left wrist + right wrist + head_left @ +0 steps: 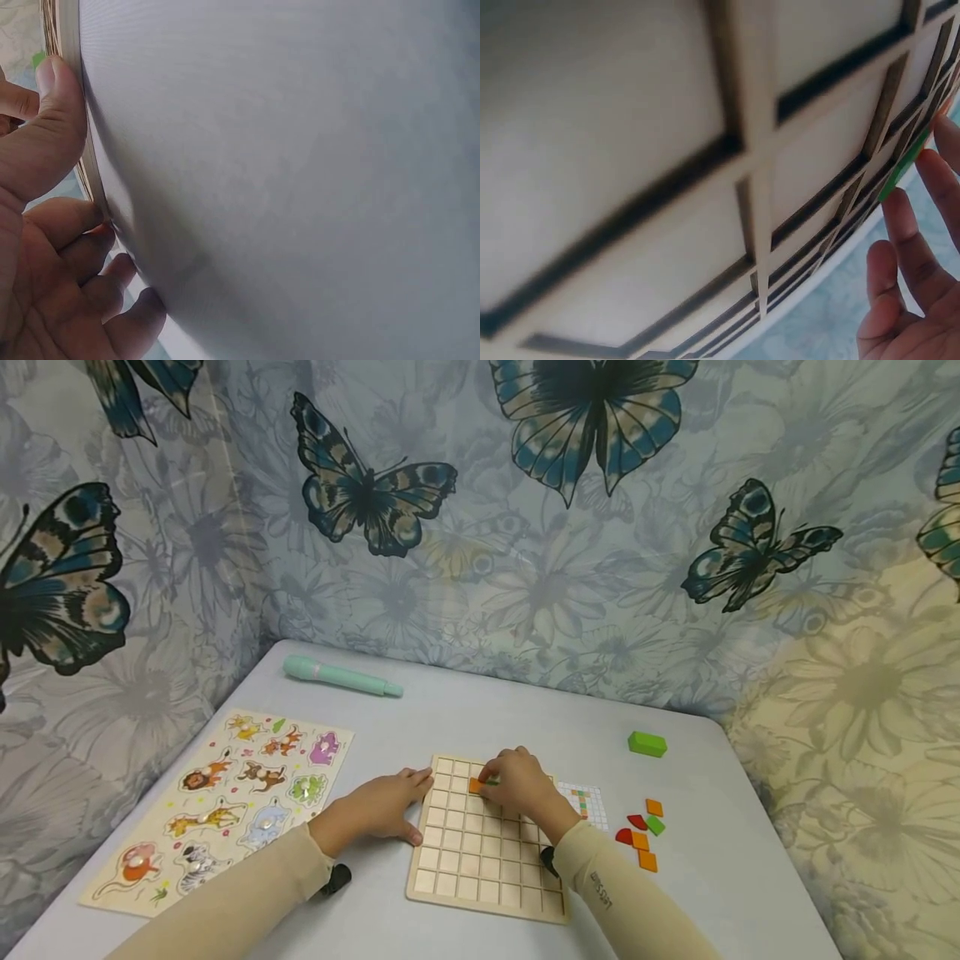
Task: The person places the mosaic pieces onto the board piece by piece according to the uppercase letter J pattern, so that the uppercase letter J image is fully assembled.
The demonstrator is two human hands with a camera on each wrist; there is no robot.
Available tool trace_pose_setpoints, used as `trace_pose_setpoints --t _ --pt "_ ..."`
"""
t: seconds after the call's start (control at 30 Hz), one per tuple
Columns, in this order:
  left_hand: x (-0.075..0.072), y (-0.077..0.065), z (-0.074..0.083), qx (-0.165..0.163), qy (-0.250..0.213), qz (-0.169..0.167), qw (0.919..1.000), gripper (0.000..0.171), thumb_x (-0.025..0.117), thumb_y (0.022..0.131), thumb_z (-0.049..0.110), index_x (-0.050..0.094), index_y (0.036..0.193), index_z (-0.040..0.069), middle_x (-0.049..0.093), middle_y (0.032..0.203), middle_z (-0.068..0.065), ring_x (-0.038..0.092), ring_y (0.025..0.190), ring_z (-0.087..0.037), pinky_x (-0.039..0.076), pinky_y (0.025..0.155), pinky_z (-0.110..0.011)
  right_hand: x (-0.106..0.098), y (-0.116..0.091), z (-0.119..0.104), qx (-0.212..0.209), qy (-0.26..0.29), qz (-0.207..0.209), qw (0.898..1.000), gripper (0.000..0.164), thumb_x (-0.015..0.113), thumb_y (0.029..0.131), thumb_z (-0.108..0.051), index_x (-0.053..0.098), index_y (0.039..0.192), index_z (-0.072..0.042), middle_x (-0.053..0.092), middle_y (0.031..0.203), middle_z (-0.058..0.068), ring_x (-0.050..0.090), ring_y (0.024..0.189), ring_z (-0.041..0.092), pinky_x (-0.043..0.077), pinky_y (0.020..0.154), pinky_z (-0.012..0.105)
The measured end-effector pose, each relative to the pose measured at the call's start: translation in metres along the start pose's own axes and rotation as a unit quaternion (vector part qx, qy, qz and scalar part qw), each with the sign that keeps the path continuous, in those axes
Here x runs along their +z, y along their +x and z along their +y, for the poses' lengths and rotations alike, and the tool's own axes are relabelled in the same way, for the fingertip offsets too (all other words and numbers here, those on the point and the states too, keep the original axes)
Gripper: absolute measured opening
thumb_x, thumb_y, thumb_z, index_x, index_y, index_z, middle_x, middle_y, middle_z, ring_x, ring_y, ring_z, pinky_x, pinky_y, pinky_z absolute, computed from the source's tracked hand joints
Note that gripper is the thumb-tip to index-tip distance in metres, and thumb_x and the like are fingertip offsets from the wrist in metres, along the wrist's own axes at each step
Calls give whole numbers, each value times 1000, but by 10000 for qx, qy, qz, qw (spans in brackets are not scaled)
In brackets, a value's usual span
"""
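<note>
One grid board (469, 865) lies lower centre: the left hand (381, 805), fingers spread, touches its left edge, seemingly for steadiness; the right hand (522, 787) pinches a green tile (907, 166) beside an orange tile (475, 786).

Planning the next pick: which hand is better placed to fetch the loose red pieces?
Right, probably: the right hand, though busy with a green tile, is nearer the red pieces; the left hand touches the left edge of the grid board, farther away.

Soft light, head view; left-wrist view, shadow streaked the counter (315, 150), lower left; right-wrist view, the board (592, 67) blurred, upper left!
</note>
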State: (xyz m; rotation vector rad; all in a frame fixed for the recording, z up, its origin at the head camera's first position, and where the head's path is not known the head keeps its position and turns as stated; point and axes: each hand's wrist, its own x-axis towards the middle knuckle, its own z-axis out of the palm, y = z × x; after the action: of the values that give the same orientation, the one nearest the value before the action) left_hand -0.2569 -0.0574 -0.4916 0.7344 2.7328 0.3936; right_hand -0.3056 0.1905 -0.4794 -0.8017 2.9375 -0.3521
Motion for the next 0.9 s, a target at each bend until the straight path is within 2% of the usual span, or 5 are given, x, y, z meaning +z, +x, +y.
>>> trace_pose_setpoints --t 0.27,0.43,0.63,0.77,0.9 --pt "1 5 -2 8 87 34 10000 99 78 74 50 37 151 5 28 158 -7 29 142 -32 30 112 -45 -14 -12 17 209 338 194 9990 19 74 88 -30 77 103 -19 66 101 -1 55 93 23 45 88 46" --pt "3 4 -3 47 100 -5 9999 99 78 74 51 36 151 4 28 159 -8 29 142 -33 30 112 -45 -41 -54 84 1186 787 373 9891 24 73 89 -26 75 109 -14 66 103 3 60 98 26 49 86 47" --pt "3 2 -2 71 74 4 9999 99 78 75 50 36 151 4 28 158 -9 29 142 -34 30 112 -46 -67 -123 168 2459 675 -21 9669 31 68 90 -19 69 115 -1 63 112 21 59 93 32 52 76 48" --pt "3 1 -1 89 104 -25 9999 99 77 76 51 35 152 5 27 159 -8 28 142 -33 30 112 -45 -70 -146 191 2680 769 -276 9599 31 66 90 -17 67 115 2 62 111 24 58 92 34 52 74 48" --pt "3 1 -1 3 140 -52 9999 99 77 76 51 34 152 6 27 159 -7 28 143 -32 30 112 -45 -63 -151 197 2697 881 -276 9585 30 66 91 -16 67 115 2 63 107 20 57 91 32 52 75 47"
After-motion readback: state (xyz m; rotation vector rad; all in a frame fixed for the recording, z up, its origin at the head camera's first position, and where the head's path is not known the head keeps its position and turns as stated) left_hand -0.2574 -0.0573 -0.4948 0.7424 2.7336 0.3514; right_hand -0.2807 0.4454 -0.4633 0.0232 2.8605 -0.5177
